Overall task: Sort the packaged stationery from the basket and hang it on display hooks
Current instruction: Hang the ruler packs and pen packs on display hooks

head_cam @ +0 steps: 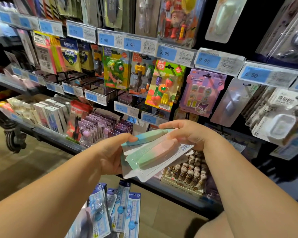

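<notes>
Clamping the packets (150,158), your left hand (108,153) is gripping their edge. Your right hand (187,133) is pinching their far end.

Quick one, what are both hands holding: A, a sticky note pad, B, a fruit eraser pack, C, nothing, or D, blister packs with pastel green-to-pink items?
D: the left hand and the right hand grip a fanned stack of blister packs from either side, while the fruit eraser pack hangs untouched behind them.

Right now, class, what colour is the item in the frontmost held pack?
Mint green fading to pink, inside the blister pack; head view.
</notes>
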Action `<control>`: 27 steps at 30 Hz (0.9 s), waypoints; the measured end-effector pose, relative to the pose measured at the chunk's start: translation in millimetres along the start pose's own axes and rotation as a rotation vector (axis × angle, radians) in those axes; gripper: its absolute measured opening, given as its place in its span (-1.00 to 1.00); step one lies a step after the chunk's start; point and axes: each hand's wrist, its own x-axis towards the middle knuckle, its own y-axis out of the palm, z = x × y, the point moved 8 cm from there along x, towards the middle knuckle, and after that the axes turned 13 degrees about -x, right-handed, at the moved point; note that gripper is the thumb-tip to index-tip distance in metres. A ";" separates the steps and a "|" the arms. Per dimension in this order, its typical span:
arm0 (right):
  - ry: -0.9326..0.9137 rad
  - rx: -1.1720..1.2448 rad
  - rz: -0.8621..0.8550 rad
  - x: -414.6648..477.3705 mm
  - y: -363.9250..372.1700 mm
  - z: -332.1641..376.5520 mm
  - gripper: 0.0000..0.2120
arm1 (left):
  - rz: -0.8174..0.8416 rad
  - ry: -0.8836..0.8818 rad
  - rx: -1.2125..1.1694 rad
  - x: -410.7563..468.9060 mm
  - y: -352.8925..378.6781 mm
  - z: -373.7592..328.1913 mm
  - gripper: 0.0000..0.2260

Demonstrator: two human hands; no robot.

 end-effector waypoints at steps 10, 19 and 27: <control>0.062 -0.096 0.017 -3.8 -2.4 -7.5 -0.56 | 0.247 -0.029 -0.059 -0.9 12.4 17.9 -0.40; 0.253 0.006 -0.241 6.1 -15.9 -28.4 -0.71 | 0.106 0.104 -0.297 8.7 21.5 36.8 -0.53; 0.120 -0.045 -0.675 -0.5 -27.4 -4.1 -0.61 | 0.108 0.295 -0.380 -5.2 36.7 32.0 -0.58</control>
